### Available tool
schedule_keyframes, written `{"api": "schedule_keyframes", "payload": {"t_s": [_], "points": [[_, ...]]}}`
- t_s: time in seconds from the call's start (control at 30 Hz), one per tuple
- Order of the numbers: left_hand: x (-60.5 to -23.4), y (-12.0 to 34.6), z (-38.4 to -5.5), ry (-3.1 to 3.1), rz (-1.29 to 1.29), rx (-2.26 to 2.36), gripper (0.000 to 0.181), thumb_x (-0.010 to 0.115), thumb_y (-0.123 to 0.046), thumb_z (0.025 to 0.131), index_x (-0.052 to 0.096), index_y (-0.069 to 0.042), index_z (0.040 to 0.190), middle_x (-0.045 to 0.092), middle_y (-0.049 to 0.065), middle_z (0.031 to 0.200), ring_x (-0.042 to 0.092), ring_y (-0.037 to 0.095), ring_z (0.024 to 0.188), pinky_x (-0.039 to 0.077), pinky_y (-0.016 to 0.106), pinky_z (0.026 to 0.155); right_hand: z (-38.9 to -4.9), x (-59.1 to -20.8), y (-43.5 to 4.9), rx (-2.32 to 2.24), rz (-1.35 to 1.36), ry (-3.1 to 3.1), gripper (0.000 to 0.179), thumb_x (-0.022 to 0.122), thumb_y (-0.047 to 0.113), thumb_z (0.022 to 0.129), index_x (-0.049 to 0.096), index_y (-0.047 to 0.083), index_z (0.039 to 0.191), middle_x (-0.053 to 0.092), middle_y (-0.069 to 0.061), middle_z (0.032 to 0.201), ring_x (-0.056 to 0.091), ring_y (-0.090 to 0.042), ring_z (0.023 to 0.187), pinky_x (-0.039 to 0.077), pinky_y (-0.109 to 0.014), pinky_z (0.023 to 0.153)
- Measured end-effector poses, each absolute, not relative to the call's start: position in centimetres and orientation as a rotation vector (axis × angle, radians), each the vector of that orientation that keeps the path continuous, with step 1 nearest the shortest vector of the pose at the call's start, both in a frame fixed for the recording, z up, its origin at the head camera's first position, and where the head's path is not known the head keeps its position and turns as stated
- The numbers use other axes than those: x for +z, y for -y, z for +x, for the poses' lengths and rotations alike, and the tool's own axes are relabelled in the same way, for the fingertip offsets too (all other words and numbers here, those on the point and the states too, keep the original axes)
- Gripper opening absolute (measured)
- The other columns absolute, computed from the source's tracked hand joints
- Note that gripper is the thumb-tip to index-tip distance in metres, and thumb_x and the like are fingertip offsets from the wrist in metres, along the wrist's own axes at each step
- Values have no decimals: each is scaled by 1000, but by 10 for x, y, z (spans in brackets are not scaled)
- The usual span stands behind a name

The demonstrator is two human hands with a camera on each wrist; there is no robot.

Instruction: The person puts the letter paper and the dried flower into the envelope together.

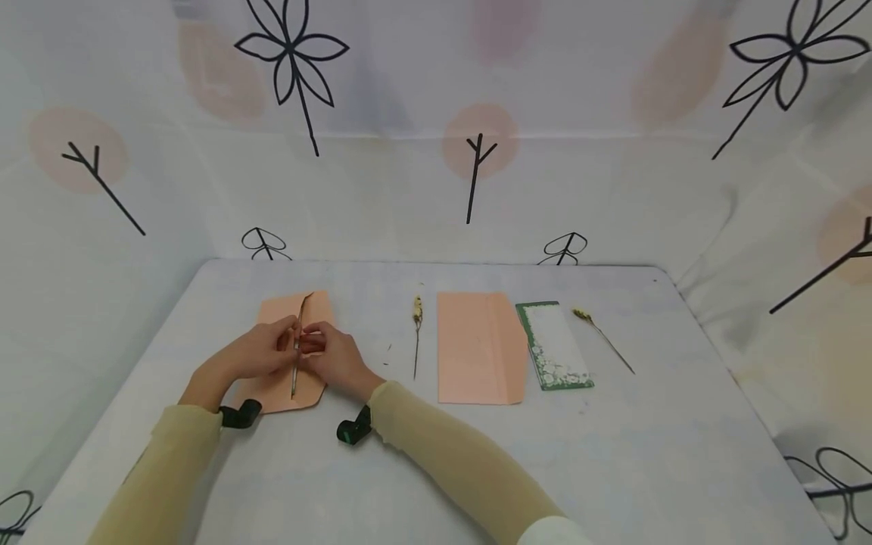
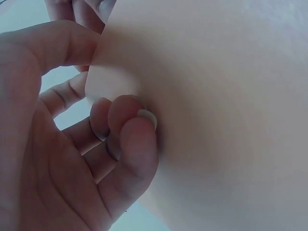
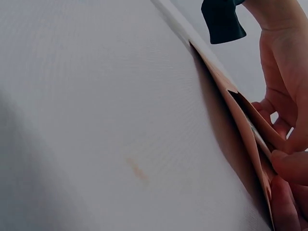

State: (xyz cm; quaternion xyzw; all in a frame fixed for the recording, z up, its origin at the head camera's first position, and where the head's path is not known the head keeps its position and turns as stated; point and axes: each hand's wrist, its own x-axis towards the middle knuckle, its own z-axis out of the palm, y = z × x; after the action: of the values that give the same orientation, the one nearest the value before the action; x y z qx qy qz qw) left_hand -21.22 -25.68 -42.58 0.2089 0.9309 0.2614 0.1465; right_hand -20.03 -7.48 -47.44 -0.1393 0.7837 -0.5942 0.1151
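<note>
A peach envelope (image 1: 306, 387) lies at the left of the table, its long opening gaping between the two hands. Inside the opening, a white card edge (image 3: 260, 139) shows between the peach layers. My left hand (image 1: 262, 350) pinches the envelope's edge on the left side of the opening; its other fingers curl in the left wrist view (image 2: 62, 159). From the right, my right hand (image 1: 338, 359) pinches the envelope's other edge, fingertips close to the left hand's. Whether its fingers also touch the card is hard to tell.
Right of the hands lie a dried flower stem (image 1: 417, 325), a second peach envelope (image 1: 466, 348) with its flap open, a green-bordered floral card (image 1: 555, 344) and another dried flower (image 1: 602, 337). Patterned cloth (image 1: 381, 197) hangs behind the white table (image 1: 647, 454).
</note>
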Motion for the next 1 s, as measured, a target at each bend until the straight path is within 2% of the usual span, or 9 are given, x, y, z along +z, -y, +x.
{"api": "schedule_keyframes", "payload": {"t_s": [0.23,0.47,1.0], "points": [[-426,258,-213,-2685,597,753,21,64,-9,88,50,-12,103,45,0,68,45,16,57,35,29,54,-204,-474,72,-1718,-432,-2270,43,79,12,85,60,14,124,72,8,109,64,3,96,48,-17,83],[-428,258,-213,-2686,600,767,21,66,-11,89,52,-12,106,45,0,69,44,16,58,35,29,54,-204,-470,68,-1758,-405,-2223,36,73,5,88,62,13,121,71,7,109,65,0,97,50,-18,81],[-437,249,-212,-2704,494,659,15,61,-14,89,53,-15,101,44,1,69,46,17,61,35,33,58,-203,-450,36,-1743,-408,-2298,35,73,6,89,62,9,123,67,4,107,64,-7,97,51,-21,80]]}}
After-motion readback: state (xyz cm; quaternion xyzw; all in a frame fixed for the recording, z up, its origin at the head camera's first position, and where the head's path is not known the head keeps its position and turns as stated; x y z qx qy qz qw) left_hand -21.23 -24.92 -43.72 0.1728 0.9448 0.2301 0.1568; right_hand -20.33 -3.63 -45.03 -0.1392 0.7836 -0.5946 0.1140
